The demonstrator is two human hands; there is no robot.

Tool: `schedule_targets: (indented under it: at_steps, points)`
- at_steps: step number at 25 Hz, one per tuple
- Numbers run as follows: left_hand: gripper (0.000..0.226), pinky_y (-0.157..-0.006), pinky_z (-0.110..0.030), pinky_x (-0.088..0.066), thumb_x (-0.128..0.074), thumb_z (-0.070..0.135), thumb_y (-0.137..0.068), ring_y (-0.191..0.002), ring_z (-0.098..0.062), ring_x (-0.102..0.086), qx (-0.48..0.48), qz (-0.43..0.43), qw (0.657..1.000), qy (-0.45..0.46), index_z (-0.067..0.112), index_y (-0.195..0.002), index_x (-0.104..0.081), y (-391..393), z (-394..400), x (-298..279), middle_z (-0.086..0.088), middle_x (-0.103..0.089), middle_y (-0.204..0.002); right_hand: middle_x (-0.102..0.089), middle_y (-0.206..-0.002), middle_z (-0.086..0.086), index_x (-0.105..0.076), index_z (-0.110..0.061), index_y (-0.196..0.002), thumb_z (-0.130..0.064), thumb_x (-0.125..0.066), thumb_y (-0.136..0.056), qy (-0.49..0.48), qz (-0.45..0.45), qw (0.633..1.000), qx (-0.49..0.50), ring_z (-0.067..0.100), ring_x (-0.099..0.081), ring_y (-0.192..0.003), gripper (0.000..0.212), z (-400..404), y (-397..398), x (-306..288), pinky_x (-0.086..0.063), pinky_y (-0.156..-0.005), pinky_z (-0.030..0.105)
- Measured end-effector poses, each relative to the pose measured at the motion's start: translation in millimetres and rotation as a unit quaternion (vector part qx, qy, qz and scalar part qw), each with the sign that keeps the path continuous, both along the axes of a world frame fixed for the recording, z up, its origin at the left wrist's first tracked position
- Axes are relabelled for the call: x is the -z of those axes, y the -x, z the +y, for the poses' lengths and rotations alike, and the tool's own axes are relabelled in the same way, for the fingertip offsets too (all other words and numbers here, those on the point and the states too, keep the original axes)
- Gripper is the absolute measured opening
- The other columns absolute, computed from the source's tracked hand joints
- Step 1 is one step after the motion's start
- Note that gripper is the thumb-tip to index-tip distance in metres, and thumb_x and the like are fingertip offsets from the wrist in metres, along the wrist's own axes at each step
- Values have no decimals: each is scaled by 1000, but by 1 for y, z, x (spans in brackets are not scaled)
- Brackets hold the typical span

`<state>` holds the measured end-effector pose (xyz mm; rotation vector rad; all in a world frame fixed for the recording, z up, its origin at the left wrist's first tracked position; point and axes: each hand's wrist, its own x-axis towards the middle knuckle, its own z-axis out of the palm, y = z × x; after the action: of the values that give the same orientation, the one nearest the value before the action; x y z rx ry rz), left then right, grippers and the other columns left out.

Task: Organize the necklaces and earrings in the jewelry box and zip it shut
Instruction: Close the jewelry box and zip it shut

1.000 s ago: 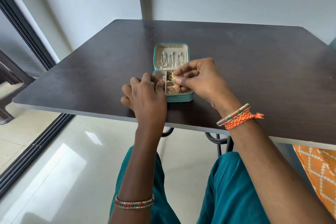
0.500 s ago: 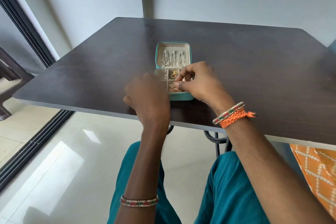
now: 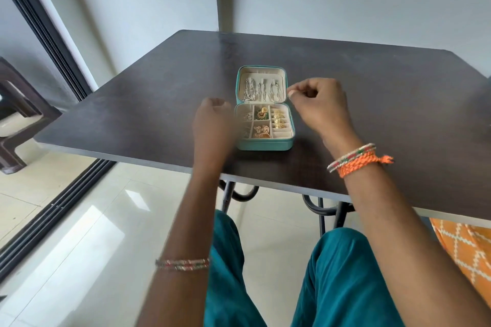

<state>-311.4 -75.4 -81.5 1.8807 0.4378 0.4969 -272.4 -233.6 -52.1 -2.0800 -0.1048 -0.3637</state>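
Two hands flank an open teal jewelry box [image 3: 265, 145] that lies flat on the dark tabletop [image 3: 372, 103], near its front edge and left of its centre. The left hand [image 3: 212, 121] hovers just beside the box's left wall, fingers curled inward; motion blur prevents telling whether it holds anything. The right hand [image 3: 317, 103] sits just right of the hinge line, between lid and tray, with thumb and forefinger pressed together near the lid's right edge; whether a small item is pinched there cannot be told.

The lid [image 3: 261, 83] lies folded back away from the person, with silver necklaces [image 3: 259, 90] hanging in rows inside it. The tray holds gold earrings [image 3: 261, 132] in the front centre compartment, a gold-and-green piece [image 3: 261, 113] in the rear centre compartment, and gold rings [image 3: 279, 119] in the right-hand slots.

Compared with half a second ago, both hands have lifted off the tray and separated: the right hand has withdrawn from the centre compartments to the lid's side, and the left hand no longer covers the tray's left part. All compartments are now exposed.

Bare tabletop extends far to the right of and behind the box, with less to the left. Only a narrow strip separates the box from the front edge.
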Motion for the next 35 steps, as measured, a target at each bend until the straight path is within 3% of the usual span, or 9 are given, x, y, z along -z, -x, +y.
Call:
schedule_targets:
  at_steps: [3, 5, 8, 11, 13, 17, 20, 26, 35]
  points:
    - [35, -86, -43, -54, -46, 31, -98, -83, -27, -63, 60, 89, 994, -23, 4, -84, -63, -44, 23, -13, -13, -67, -89, -72, -82, 11, -70, 2, -84, -27, -63, -87, 12, 114, 993, -11, 22, -67, -74, 30, -6, -41, 6, -58, -75, 41]
    - [38, -82, -43, -56, -52, 34, -94, -83, -30, -67, 84, 117, 987, -69, 2, -78, -65, -63, 27, -18, -17, -69, -87, -70, -84, 14, -69, 7, -93, -25, -63, -88, 4, 170, 984, -54, 20, -64, -68, 33, -5, -58, 8, -53, -57, 33]
    - [20, -69, -33, -59, -64, 23, -88, -66, -22, -66, 105, 113, 985, -82, 4, -84, -68, -70, 18, -15, -15, -69, -87, -67, -80, 8, -67, 1, -91, -12, -63, -88, -58, 189, 975, -100, 14, -59, -67, 14, -15, -60, 4, -49, -56, 25]
    - [11, -64, -35, -60, -65, 14, -89, -68, -20, -66, 160, 78, 982, 58, 4, -89, -61, -67, -12, -8, -12, -67, -87, -70, -93, 10, -65, -3, -97, -7, -63, -88, -139, 174, 970, -94, 17, -66, -78, 11, -45, -58, 6, -53, -67, 28]
    - [8, -58, -27, -59, -57, 12, -93, -72, -18, -64, 187, 61, 976, 90, 4, -97, -58, -66, -30, -7, -10, -65, -89, -70, -101, 12, -63, -3, -105, -4, -63, -87, -181, 172, 963, -97, 17, -67, -83, 18, -61, -54, 5, -56, -69, 27]
    - [20, -37, -12, -35, -45, 7, -99, -52, -5, -50, 310, 77, 947, 34, 0, -113, -58, -68, -30, -12, 0, -61, -79, -67, -102, 11, -59, -6, -106, 5, -62, -85, -231, 158, 953, -114, 15, -66, -83, 24, -80, -37, -2, -58, -63, 24]
    - [27, -39, -12, -33, -43, 3, -98, -57, -7, -41, 379, 73, 923, -13, 8, -121, -55, -71, -16, -14, 2, -59, -81, -65, -98, 8, -59, -13, -97, 10, -64, -81, -234, 111, 957, -134, 14, -68, -84, 29, -89, -26, -1, -60, -67, 27]
    - [26, -55, -13, -51, -42, 3, -98, -68, 1, -60, 435, 87, 896, -15, 22, -109, -56, -67, -10, -15, 2, -62, -90, -68, -90, 1, -63, -18, -91, 10, -69, -76, -169, 2, 973, -158, 11, -68, -85, 33, -95, -6, 8, -59, -70, 28]
    - [49, -56, -15, -52, -33, -11, -93, -79, -19, -54, 452, 138, 878, -75, 20, -122, -58, -76, -11, -18, -10, -64, -103, -69, -104, -6, -64, -29, -87, 5, -70, -77, -20, -76, 989, -125, 8, -68, -93, 36, -97, 11, 23, -59, -76, 40]
